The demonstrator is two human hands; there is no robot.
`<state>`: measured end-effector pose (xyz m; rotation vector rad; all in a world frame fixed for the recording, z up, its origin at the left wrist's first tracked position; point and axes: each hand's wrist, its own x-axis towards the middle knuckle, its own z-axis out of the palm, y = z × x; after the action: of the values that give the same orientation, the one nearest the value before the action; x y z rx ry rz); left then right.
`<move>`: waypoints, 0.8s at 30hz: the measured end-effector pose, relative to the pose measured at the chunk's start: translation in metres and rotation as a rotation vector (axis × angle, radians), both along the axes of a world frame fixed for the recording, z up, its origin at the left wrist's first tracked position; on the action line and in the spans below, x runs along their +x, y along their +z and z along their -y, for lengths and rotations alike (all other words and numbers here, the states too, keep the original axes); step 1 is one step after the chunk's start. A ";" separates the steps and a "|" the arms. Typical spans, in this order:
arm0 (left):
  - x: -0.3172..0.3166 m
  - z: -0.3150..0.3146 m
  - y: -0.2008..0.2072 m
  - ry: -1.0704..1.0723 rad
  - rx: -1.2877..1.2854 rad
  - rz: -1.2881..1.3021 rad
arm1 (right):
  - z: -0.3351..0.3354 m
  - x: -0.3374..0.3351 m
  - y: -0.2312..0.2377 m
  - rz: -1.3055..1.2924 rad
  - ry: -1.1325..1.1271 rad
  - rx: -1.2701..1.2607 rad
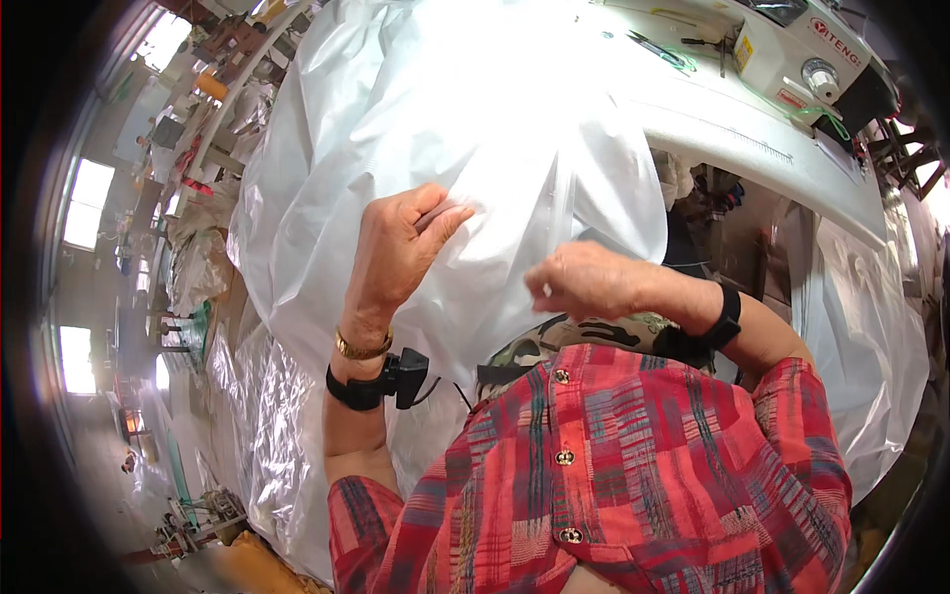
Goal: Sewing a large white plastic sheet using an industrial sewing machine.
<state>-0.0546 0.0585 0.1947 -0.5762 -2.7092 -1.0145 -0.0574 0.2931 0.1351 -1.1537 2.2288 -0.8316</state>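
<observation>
A large, glossy white plastic sheet [327, 148] spreads in loose folds over the table and hangs down toward my lap. Against it, my left hand [396, 243] is closed, thumb and forefinger pinching a bit of the sheet. To the right and a little nearer to me, my right hand [584, 280] is held over the sheet with curled fingers, slightly blurred. What those fingers hold, if anything, is hidden.
A white sewing machine [802, 59] stands on the white tabletop [732, 119] at the far right. Dark-handled thread snips [658, 49] lie left of it. More clear plastic sheeting [861, 346] hangs at the right. Cluttered benches [213, 109] line the left.
</observation>
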 end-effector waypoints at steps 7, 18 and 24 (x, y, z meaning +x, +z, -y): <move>0.035 -0.031 -0.025 -0.180 0.078 0.222 | -0.001 0.047 0.053 -0.146 0.182 -0.272; 0.054 -0.046 -0.050 -0.179 0.373 0.554 | 0.022 0.065 0.027 -0.425 0.280 -0.232; 0.057 -0.053 -0.056 -0.062 0.672 0.667 | 0.026 0.065 0.017 -0.503 0.344 -0.221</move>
<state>0.0023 0.1116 0.1382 -0.2073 -2.5440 -2.3277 0.0076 0.2668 0.1518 -1.9670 2.2432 -0.7111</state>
